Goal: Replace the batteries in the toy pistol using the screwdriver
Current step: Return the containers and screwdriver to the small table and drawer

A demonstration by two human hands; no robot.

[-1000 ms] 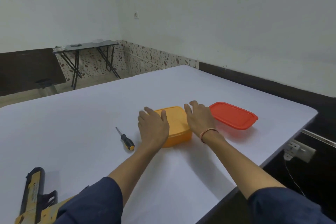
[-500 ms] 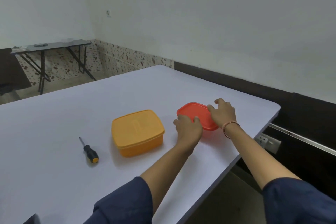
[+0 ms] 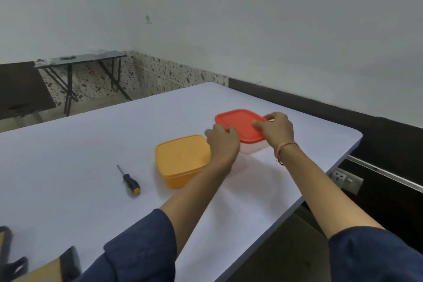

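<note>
Toy pistol (image 3: pixel 43 271), yellow and black, lay at the near left corner of the counter (image 3: pixel 68 155), cut off by the lower edge of the view. It sat close beside the dark blue left sleeve (image 3: pixel 137 252) but well apart from both hands. The screwdriver (image 3: pixel 129 181), black-handled with an orange butt, lay flat on the counter further out, its tip pointing away from the person. It was just left of the orange box (image 3: pixel 183 160), and neither hand touched it.

Both hands were stretched past these things to a clear box (image 3: pixel 254 147) with a red lid (image 3: pixel 240 121), which stood near the counter's right edge, just beyond the orange box. The left hand (image 3: pixel 223 142) gripped the lid's near left edge, thumb lying on top and fingers curled round the rim. The right hand (image 3: pixel 277 128) gripped the right edge likewise, thumb pressed on the lid's top and fingers hooked over the far side. A thin cord bracelet (image 3: pixel 286 147) circled the right wrist. The orange box stood with its lid on, just beside the left wrist, though whether they touched could not be told.

Below the counter's right edge a white socket (image 3: pixel 345 179) was mounted on the dark wall. A folding table (image 3: pixel 80 59) stood in the far corner of the room.
</note>
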